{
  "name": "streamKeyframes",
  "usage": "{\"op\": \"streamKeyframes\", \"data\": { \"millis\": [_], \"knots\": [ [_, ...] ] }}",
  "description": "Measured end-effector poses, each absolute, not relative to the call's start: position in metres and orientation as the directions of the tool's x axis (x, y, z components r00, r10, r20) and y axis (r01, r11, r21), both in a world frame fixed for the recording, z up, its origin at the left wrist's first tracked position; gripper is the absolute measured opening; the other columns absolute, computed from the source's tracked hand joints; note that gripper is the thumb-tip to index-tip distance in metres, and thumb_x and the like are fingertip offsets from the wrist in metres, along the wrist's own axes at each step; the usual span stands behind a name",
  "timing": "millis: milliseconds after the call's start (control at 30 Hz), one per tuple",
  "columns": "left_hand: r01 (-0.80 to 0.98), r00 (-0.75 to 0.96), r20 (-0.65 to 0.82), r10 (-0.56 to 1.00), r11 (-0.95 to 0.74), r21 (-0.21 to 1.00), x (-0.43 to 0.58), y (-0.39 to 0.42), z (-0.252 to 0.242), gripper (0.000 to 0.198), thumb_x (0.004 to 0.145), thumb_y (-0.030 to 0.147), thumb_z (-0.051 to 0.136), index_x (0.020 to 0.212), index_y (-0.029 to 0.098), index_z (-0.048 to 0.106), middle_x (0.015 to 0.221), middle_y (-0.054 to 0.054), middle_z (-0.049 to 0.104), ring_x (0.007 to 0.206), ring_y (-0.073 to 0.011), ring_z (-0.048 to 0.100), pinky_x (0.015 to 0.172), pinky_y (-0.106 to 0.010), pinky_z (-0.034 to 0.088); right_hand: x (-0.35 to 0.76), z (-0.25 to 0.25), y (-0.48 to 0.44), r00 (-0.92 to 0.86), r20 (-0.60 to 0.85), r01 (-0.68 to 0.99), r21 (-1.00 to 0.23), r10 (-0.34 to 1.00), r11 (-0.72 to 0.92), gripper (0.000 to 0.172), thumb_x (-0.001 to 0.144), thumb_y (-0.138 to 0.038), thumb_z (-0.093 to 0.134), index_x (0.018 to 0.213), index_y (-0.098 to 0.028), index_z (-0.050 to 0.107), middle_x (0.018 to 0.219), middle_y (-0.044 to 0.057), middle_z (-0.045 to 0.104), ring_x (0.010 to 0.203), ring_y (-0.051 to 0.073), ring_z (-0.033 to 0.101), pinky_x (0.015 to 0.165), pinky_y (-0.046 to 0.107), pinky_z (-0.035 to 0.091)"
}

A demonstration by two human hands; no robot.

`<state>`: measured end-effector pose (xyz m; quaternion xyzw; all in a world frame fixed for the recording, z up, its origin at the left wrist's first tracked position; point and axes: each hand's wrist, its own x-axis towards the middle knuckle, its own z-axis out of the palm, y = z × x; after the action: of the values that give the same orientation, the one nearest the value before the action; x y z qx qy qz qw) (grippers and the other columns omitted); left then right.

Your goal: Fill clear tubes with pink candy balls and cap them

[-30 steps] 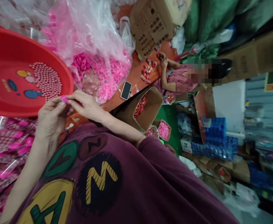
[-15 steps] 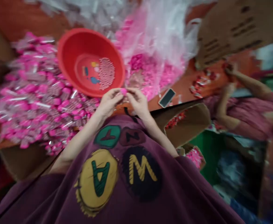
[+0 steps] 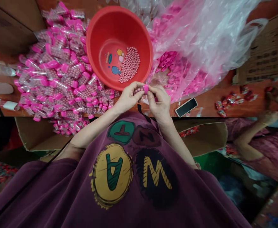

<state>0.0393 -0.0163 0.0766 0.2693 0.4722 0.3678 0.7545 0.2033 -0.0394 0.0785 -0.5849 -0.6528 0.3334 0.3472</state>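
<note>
A small clear bottle of pink beads (image 3: 138,91) lies crosswise between my hands, its bright pink cap (image 3: 145,88) pointing right. My left hand (image 3: 128,98) is closed round the bottle's body and hides much of it. Thumb and fingers of my right hand (image 3: 162,103) are pinched at the cap. Just beyond my hands stands a red basin (image 3: 98,68) with loose pink beads (image 3: 130,65) on its printed bottom. To the left spreads a big heap of filled, pink-capped bottles (image 3: 60,72); some overhang the table edge.
A clear plastic bag (image 3: 200,41) covers pink pieces (image 3: 191,76) on the right. A dark-screened phone (image 3: 186,107) lies near the table edge. Open cardboard boxes (image 3: 34,136) sit below. At far right, another person's hands (image 3: 272,117) work near red wrapped pieces (image 3: 234,98).
The view has swung, so the basin, heap and my hands sit farther right in it, and it is sharper. My hands stay together at the pink-capped bottle.
</note>
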Motion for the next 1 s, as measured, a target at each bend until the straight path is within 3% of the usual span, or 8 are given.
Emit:
{"op": "streamKeyframes", "data": {
  "millis": [167, 367, 467, 633, 800, 1000],
  "knots": [
    [-0.212, 0.307, -0.445, 0.842, 0.516, 0.830, 0.033, -0.012, 0.076, 0.013, 0.090, 0.012, 0.079, 0.098, 0.014, 0.069, 0.086, -0.001, 0.069, 0.083, -0.0124, 0.065, 0.082, -0.026, 0.051, 0.206, 0.075, -0.043, -0.089, 0.138, 0.490, -0.856, 0.986, 0.164, 0.023, 0.108, -0.040, 0.059, 0.113, -0.029, 0.079, 0.099, 0.003, 0.079, 0.093, 0.019, 0.074, 0.085, 0.040, 0.062],
    [-0.280, 0.512, -0.387, 0.767, 0.575, 0.769, 0.023, -0.016, 0.067, 0.043, 0.085, 0.046, 0.090, 0.108, 0.015, 0.070, 0.081, 0.000, 0.068, 0.062, -0.0083, 0.060, 0.059, -0.023, 0.046, 0.214, 0.089, -0.048, -0.179, 0.143, 0.496, -0.841, 0.973, 0.215, 0.022, 0.107, -0.034, 0.061, 0.118, -0.026, 0.078, 0.106, 0.006, 0.080, 0.096, 0.020, 0.075, 0.086, 0.039, 0.064],
    [-0.355, 0.424, -0.423, 0.801, 0.577, 0.735, 0.034, -0.024, 0.068, 0.051, 0.081, 0.055, 0.091, 0.106, 0.017, 0.069, 0.079, 0.002, 0.066, 0.059, -0.0072, 0.059, 0.057, -0.022, 0.046, 0.211, 0.093, -0.050, -0.161, 0.168, 0.573, -0.787, 0.973, 0.230, 0.024, 0.108, -0.031, 0.057, 0.120, -0.025, 0.077, 0.105, 0.007, 0.079, 0.097, 0.020, 0.075, 0.087, 0.038, 0.064],
    [-0.422, 0.272, -0.573, 0.773, 0.631, 0.651, 0.055, -0.034, 0.081, 0.034, 0.089, 0.041, 0.088, 0.103, 0.019, 0.065, 0.076, 0.004, 0.063, 0.060, -0.0056, 0.057, 0.058, -0.019, 0.049, 0.201, 0.089, -0.054, -0.050, 0.168, 0.621, -0.767, 0.985, 0.162, 0.028, 0.111, -0.032, 0.051, 0.124, -0.024, 0.075, 0.105, 0.007, 0.076, 0.099, 0.020, 0.073, 0.090, 0.041, 0.064],
    [-0.499, 0.275, -0.653, 0.705, 0.686, 0.530, 0.055, -0.029, 0.087, 0.017, 0.096, 0.025, 0.079, 0.101, 0.019, 0.064, 0.074, 0.005, 0.064, 0.059, -0.0055, 0.058, 0.056, -0.019, 0.046, 0.199, 0.081, -0.057, -0.052, 0.156, 0.591, -0.791, 0.986, 0.157, 0.034, 0.112, -0.035, 0.047, 0.135, -0.026, 0.071, 0.114, 0.008, 0.075, 0.107, 0.022, 0.073, 0.096, 0.045, 0.064],
    [-0.486, 0.224, -0.730, 0.645, 0.723, 0.490, 0.056, -0.024, 0.092, 0.016, 0.096, 0.022, 0.078, 0.097, 0.017, 0.064, 0.072, 0.005, 0.063, 0.057, -0.0046, 0.056, 0.053, -0.019, 0.040, 0.199, 0.069, -0.060, -0.082, 0.073, 0.596, -0.796, 0.994, 0.108, 0.043, 0.111, -0.038, 0.040, 0.145, -0.027, 0.064, 0.127, 0.011, 0.073, 0.123, 0.027, 0.070, 0.110, 0.055, 0.061]
  ]
}}
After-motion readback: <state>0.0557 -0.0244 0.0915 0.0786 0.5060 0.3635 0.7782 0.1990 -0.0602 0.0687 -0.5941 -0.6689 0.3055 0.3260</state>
